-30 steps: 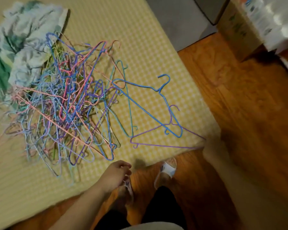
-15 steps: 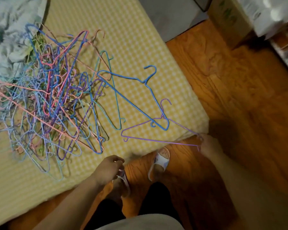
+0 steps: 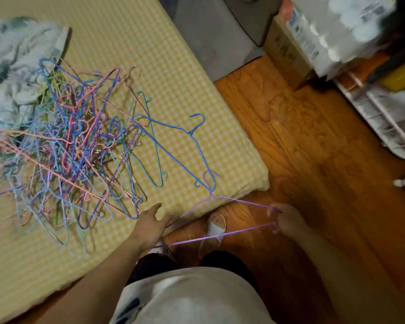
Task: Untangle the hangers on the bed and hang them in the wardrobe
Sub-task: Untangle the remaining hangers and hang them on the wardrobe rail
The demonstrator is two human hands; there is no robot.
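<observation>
Purple hanger [image 3: 222, 235]: thin wire, lifted off the bed [image 3: 197, 73] corner, hook toward 12 o'clock, touching or overlapping the tip of a blue hanger [image 3: 173, 150]; which cannot be told. Right hand [image 3: 284, 218] grips its right corner, fingers curled. Left hand [image 3: 150, 224] lies flat with fingers straight, at 9 o'clock of that hanger; its left corner is hidden behind it. Tangled pile [image 3: 73, 146] of multicoloured hangers sits on the bed at 10 o'clock, strands blurred and inseparable.
</observation>
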